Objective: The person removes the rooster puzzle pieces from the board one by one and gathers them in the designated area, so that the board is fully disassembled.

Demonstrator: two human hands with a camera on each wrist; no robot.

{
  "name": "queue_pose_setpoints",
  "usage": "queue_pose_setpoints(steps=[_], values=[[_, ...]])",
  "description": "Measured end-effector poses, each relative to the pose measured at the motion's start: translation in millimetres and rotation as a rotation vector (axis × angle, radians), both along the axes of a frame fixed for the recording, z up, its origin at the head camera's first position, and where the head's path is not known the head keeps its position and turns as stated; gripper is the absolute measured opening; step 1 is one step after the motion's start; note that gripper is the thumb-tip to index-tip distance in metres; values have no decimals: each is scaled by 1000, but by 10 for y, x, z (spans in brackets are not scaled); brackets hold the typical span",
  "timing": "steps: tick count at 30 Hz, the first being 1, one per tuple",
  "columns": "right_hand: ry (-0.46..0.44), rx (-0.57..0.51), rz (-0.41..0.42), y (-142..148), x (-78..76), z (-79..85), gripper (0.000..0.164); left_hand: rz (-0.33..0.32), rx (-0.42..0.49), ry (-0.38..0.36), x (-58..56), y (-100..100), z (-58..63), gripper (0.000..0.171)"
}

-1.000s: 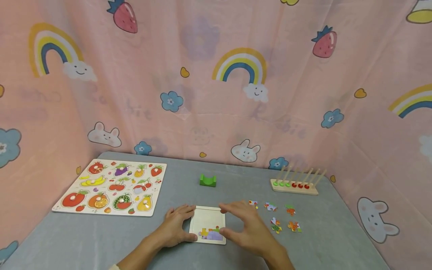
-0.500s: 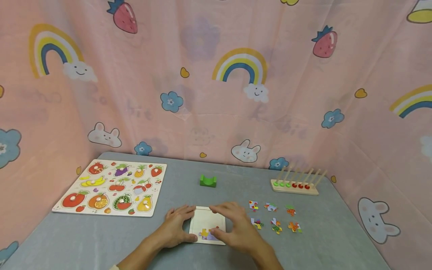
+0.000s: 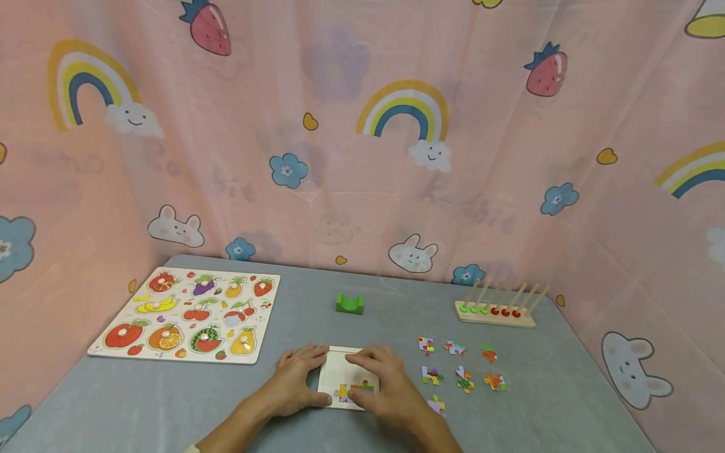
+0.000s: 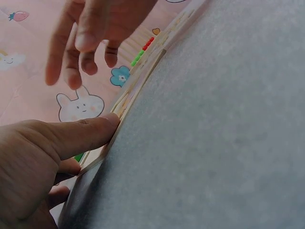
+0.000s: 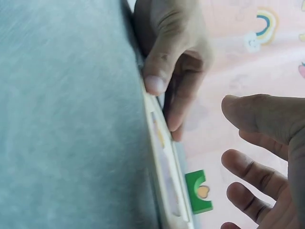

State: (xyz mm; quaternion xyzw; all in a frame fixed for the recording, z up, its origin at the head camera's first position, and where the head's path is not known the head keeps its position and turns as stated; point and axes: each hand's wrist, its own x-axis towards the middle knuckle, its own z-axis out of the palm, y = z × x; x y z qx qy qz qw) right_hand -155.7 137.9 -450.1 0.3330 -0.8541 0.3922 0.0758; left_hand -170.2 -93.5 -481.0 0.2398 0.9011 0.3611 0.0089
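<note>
A small square wooden puzzle tray lies on the table before me, with a few joined jigsaw pieces along its near edge. My left hand holds the tray's left side; in the left wrist view its thumb presses on the near rim. Over the tray's right half hovers my right hand, partly covering the pieces. Its thumb and fingers are spread apart with nothing between them, as the right wrist view shows. Several loose jigsaw pieces lie to the right of that hand.
A fruit peg puzzle board lies at the left. Behind the tray stands a green notched block. At the back right is a wooden peg rack with green and red beads. A pink printed curtain surrounds the grey table.
My right hand has moved left over the tray, uncovering more loose pieces on the table at its right. My left hand has stayed at the tray's left side.
</note>
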Motion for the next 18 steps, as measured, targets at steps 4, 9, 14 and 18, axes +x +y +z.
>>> queue_pose_setpoints(steps=[4,9,14,18], values=[[15,49,-5,-6,-30,-100,48,2,0,-4,-3,-1,1,75],[19,108,-17,-12,-42,-180,48,2,-3,0,4,-3,4,75],[-1,179,-28,-16,-38,-206,48,3,-5,12,6,0,-1,75],[-32,254,-32,-12,-43,-199,38,4,0,10,2,3,-1,75]])
